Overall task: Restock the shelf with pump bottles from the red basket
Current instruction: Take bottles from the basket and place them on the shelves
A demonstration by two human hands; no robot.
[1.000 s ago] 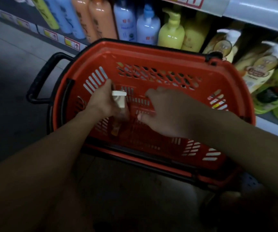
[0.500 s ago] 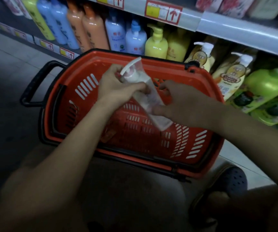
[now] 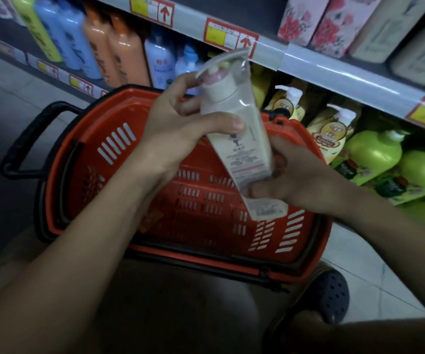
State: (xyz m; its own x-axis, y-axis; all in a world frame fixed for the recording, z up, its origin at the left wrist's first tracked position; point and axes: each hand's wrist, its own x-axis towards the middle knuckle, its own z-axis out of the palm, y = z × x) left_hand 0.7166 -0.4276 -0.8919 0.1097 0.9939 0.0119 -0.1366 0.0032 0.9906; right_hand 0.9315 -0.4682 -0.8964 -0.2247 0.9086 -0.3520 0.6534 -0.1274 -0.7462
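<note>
Head camera, looking down past your forearms: nearest you, a dark perforated clog [image 3: 330,297] rests on the pale tiled floor [image 3: 370,267]. Just beyond sits the red basket [image 3: 155,200], its black handle [image 3: 27,144] swung out to your left; a moment ago both hands were down inside it, and now they have come up above it with a bottle. Its slatted bottom shows no other bottle, though the light is dim and your arms cover part of it, so I cannot be sure.

Your left hand [image 3: 180,129] is wrapped round the upper body of a white pump bottle [image 3: 242,139], thumb across the front. Your right hand [image 3: 298,180] curls round its lower end. The bottle is tilted, pump head toward the shelf, and seems to be sleeved in clear plastic.

Farther off, the lower shelf holds yellow pump bottles [image 3: 329,134] and green refill pouches [image 3: 375,152] to your right, blue and orange bottles [image 3: 119,47] to your left. Above runs the shelf edge [image 3: 334,70] with red arrow price tags [image 3: 229,37].

This likely means the bottle is picked and next needs a gap on the shelf.
</note>
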